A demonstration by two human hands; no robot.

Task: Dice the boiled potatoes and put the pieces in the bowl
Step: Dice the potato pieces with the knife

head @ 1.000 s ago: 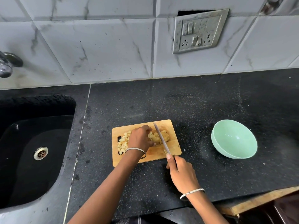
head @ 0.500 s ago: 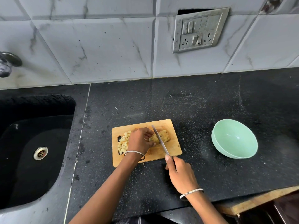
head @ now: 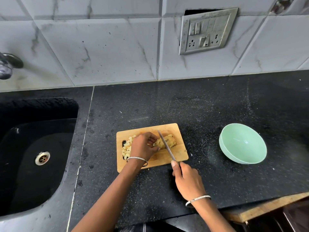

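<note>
A small wooden cutting board [head: 177,155] lies on the black counter. On it rests a sliced boiled potato [head: 170,141], and my left hand [head: 143,146] holds its left end with curled fingers. A pile of diced potato pieces [head: 127,147] sits at the board's left side, partly hidden behind my left hand. My right hand [head: 188,180] grips the handle of a knife [head: 165,144], whose blade lies across the potato. A pale green bowl [head: 242,144] with nothing in it stands to the right of the board.
A black sink [head: 33,156] with a metal drain fills the left side, and a tap [head: 8,64] juts out above it. A switch and socket plate [head: 206,30] hangs on the tiled wall. The counter's front edge runs near my right wrist.
The knife blade has shifted a little left along the potato, closer to my left fingers. My left hand has stayed on the potato.
</note>
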